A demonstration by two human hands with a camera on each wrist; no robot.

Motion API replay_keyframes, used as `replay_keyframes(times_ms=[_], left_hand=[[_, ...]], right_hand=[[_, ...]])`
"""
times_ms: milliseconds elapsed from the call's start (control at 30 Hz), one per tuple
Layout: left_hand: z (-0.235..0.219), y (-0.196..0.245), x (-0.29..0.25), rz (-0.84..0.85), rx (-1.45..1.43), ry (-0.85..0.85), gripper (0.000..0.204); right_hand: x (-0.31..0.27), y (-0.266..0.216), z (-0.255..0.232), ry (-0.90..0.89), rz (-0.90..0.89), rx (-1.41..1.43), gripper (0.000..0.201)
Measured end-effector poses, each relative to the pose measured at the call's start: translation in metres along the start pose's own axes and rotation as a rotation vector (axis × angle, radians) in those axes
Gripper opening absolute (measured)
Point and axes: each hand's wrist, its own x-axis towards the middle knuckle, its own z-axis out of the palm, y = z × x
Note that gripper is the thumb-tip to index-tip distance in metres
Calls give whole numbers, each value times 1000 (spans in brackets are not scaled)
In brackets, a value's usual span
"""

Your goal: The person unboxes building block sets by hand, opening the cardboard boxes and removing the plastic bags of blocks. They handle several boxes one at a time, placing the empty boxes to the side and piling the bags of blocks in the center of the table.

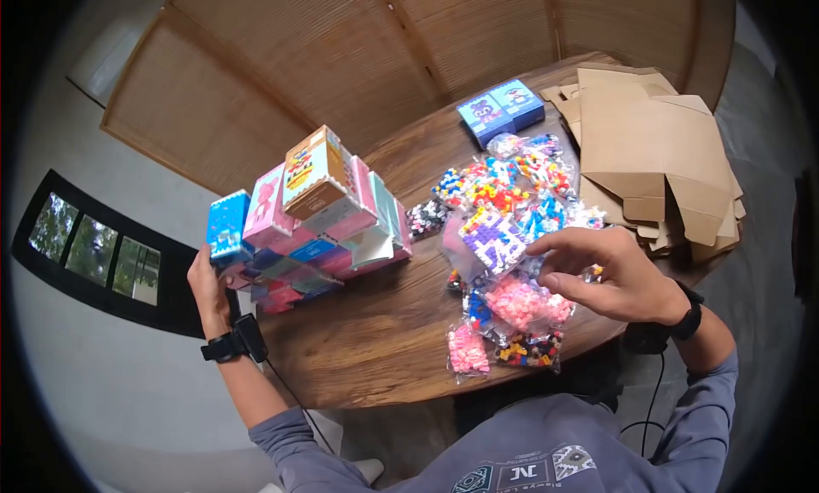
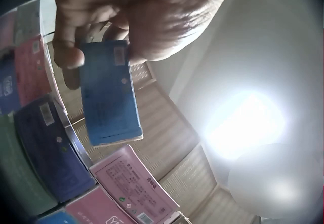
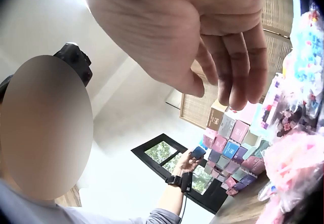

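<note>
At the left end of a stack of small coloured boxes (image 1: pixel 311 250), my left hand (image 1: pixel 207 288) grips a blue box (image 1: pixel 229 227) by its side. In the left wrist view the fingers and thumb bend around the upper end of that blue box (image 2: pixel 111 95). My right hand (image 1: pixel 618 271) hovers over a heap of clear plastic bags filled with small coloured pieces. Its fingers are loosely bent, with nothing between them in the right wrist view. Nearest to its fingertips lies a bag of purple and white pieces (image 1: pixel 493 240); a bag of pink pieces (image 1: pixel 514 299) lies just below.
Flattened brown cardboard (image 1: pixel 657 152) is piled at the right of the wooden table (image 1: pixel 358 356). Two blue-purple boxes (image 1: pixel 502 111) stand at the back behind the bags. A woven folding screen (image 1: pixel 341 49) rises behind the table. Cables hang from both wrist cameras.
</note>
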Motion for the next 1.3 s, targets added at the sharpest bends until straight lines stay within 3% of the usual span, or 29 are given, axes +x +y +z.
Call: replay_keyframes(times_ms=[267,400,500,600,667,700,733,767,833,900,933,1033,1167,1300], left_hand=[[-11,-15,16,24,342,-12,34],[-10,-22,14,8,272,-14,33],[3,-15,-2,277,102,283,31],[37,38,-72,489,-66,473,31],[61,51,-110,466,-435,331,36],[68,41,-120,481,-575,137,39],[81,32,-133,547,-606,-201,44],[104,30,-148,507,-559,-337,41],[155,33,-167,395,-499,-518,14],[190,7,-164,249,-416,-714,17],[209,0,-167,157,-466,-734,17],[250,-49,-155,103,-617,-786,19],[272,-74,-143,-1,-746,-798,20],[286,-90,-145,-126,-981,-655,19]], right_hand=[[1,10,-9,62,-27,-56,29],[7,13,-9,90,-26,-25,27],[9,14,-14,116,14,-16,26],[17,16,-21,165,29,-28,26],[24,17,-28,203,36,-43,27],[28,21,-30,234,13,-78,27],[33,16,-34,218,73,-87,26],[39,18,-38,212,96,-101,27],[54,26,-47,204,112,-135,29],[72,28,-55,187,91,-235,29],[83,39,-59,181,59,-261,29],[114,60,-72,134,139,-470,34],[153,79,-81,61,181,-715,39],[193,112,-82,43,171,-851,38]])
